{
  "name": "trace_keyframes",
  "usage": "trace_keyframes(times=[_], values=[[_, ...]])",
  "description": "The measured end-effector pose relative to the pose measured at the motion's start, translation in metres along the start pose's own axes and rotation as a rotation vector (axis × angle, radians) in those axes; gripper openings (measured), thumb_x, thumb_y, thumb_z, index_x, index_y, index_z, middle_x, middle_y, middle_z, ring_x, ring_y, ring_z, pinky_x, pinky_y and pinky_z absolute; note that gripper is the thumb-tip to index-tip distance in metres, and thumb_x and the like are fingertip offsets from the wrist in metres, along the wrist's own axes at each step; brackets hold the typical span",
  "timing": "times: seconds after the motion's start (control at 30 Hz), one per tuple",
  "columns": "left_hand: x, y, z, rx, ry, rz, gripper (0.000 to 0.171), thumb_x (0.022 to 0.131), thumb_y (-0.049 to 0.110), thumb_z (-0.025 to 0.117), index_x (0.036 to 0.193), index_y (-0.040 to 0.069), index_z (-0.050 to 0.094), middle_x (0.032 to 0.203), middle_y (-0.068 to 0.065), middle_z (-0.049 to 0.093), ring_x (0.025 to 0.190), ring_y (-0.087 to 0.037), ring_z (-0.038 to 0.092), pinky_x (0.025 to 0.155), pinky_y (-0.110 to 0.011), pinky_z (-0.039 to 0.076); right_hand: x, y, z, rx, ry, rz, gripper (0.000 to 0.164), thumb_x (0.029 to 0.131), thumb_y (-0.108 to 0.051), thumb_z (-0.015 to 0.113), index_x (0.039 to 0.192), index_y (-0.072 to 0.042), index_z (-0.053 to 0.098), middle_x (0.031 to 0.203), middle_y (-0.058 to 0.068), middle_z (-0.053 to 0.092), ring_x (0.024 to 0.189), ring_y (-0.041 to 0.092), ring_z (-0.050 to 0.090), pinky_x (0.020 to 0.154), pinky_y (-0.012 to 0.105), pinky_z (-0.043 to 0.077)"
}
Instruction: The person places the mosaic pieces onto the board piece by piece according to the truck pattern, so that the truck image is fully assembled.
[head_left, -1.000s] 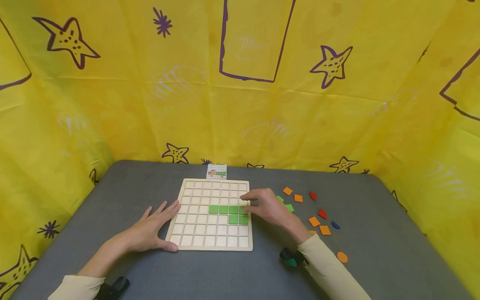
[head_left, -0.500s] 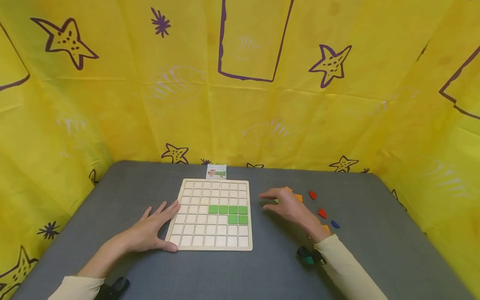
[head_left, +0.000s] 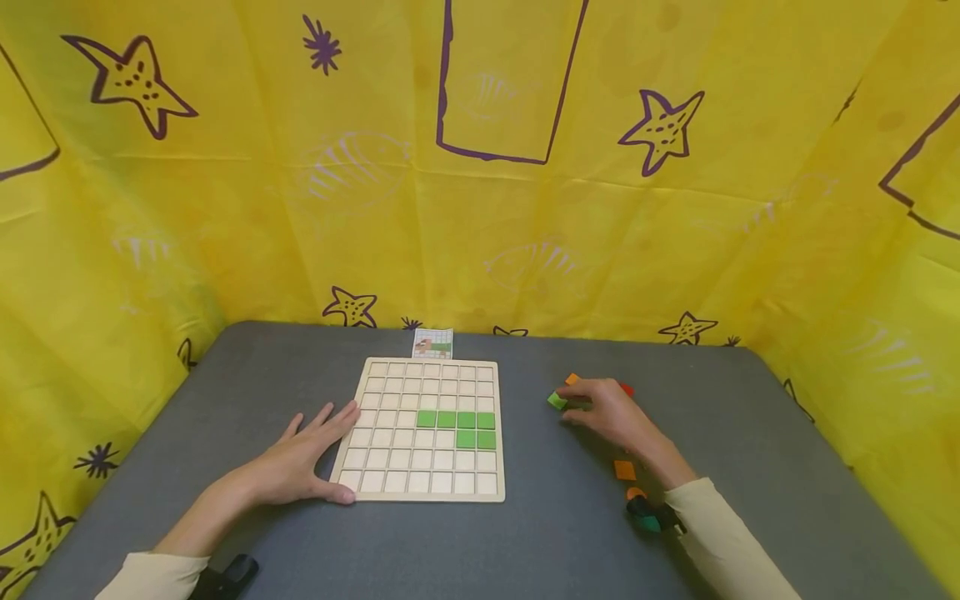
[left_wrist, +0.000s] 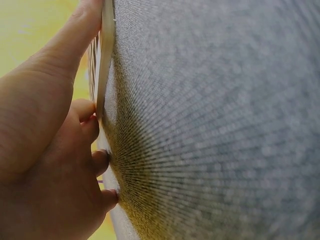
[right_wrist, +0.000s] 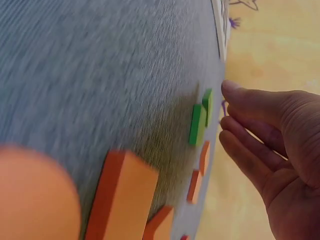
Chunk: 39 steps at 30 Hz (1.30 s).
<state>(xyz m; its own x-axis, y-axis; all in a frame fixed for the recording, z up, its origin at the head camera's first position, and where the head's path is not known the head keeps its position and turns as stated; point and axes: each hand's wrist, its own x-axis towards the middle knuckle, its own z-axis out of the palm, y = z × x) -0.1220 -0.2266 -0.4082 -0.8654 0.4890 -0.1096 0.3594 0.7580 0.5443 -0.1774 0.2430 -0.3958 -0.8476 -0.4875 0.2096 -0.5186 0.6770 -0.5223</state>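
A pale wooden grid board [head_left: 385, 457] lies on the grey table, with several green square tiles [head_left: 446, 419] set in its cells towards the right side. My left hand [head_left: 296, 464] rests at the board's left edge, fingers spread and thumb at the near corner. In the left wrist view, the thumb touches the board's rim [left_wrist: 106, 55]. To the right of the board, my right hand [head_left: 615, 415] hovers over a loose green tile [head_left: 557, 401]. The right wrist view shows two green tiles [right_wrist: 198, 125] below the fingertips, apart from them, and nothing held.
A small printed picture card [head_left: 432, 343] stands behind the board. Loose orange squares [head_left: 625, 470] and a red piece [head_left: 627, 389] lie around my right hand and forearm. A yellow patterned cloth [head_left: 480, 208] hangs beyond the table's back edge.
My right hand has moved right, from the board's right edge to the loose tiles. The green tile at the row's right end, partly covered before, now shows fully. My left hand has not moved.
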Motion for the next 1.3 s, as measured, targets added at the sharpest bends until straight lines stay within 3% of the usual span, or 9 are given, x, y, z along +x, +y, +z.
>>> trace_keyframes(times=[0.23,0.5,1.3], values=[[-0.001,0.001,0.0,-0.006,-0.002,-0.004,0.12,0.065,0.064,0.079,0.155,0.005,0.024,0.162,-0.017,0.018,0.144,-0.051,0.009,0.106,-0.073,-0.003,-0.011,0.011,-0.003,-0.056,-0.026,0.038,0.033,0.08,-0.006,0.079,0.113,-0.003,0.073,0.107,0.008,0.073,0.097,0.025,0.069,0.083,0.04,0.056],[-0.002,0.002,0.0,-0.008,0.002,0.004,0.12,0.065,0.064,0.078,0.155,0.005,0.025,0.161,-0.017,0.019,0.144,-0.051,0.009,0.106,-0.073,-0.002,-0.018,0.014,-0.005,-0.087,-0.043,0.021,0.035,0.078,-0.005,0.08,0.112,-0.005,0.073,0.107,0.006,0.073,0.1,0.026,0.068,0.084,0.041,0.055],[0.0,0.001,-0.001,-0.002,-0.007,-0.014,0.121,0.065,0.064,0.079,0.156,0.006,0.024,0.162,-0.017,0.017,0.145,-0.05,0.008,0.106,-0.073,-0.003,-0.014,-0.004,-0.005,-0.009,0.003,0.003,0.029,0.079,-0.004,0.08,0.108,-0.002,0.075,0.1,0.007,0.073,0.092,0.021,0.071,0.08,0.038,0.057]])
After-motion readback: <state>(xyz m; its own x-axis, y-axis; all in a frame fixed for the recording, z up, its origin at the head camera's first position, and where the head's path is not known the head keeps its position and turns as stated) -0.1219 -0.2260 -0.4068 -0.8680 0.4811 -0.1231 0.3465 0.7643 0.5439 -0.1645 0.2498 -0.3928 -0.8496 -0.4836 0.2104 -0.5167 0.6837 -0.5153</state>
